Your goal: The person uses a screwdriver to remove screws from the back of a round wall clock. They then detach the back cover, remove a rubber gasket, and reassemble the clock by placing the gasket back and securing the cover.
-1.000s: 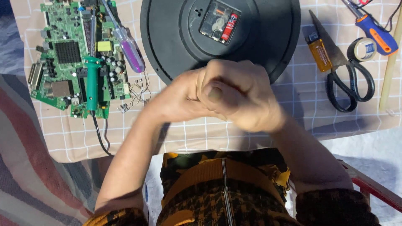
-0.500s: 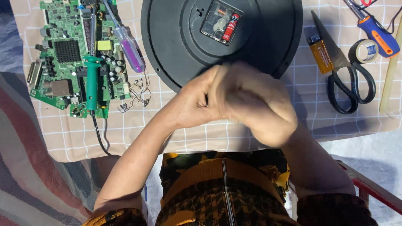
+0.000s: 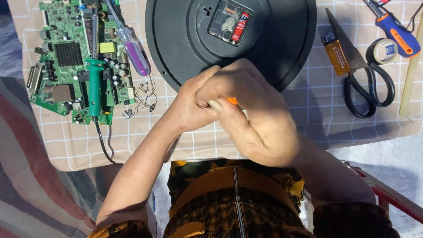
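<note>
My left hand [image 3: 190, 102] and my right hand [image 3: 260, 117] are pressed together over the near edge of a chequered cloth [image 3: 132, 141]. Between their fingers shows a small orange thing [image 3: 232, 101]; most of it is hidden, so its kind is unclear. Just beyond the hands lies a round black clock back [image 3: 282, 39] face down, with a clear movement box and a red battery [image 3: 239, 27] at its middle.
A green circuit board [image 3: 66, 53] lies at the left with a green soldering iron [image 3: 94, 88] and a purple-handled screwdriver [image 3: 134, 55] on it. Right of the clock are an orange lighter [image 3: 337, 55], black scissors [image 3: 368, 86], a tape roll [image 3: 382, 50] and an orange-blue screwdriver [image 3: 398, 35].
My clasped hands have shifted a little to the right and the fingers have parted enough to show an orange bit between them. The things on the cloth have not moved.
</note>
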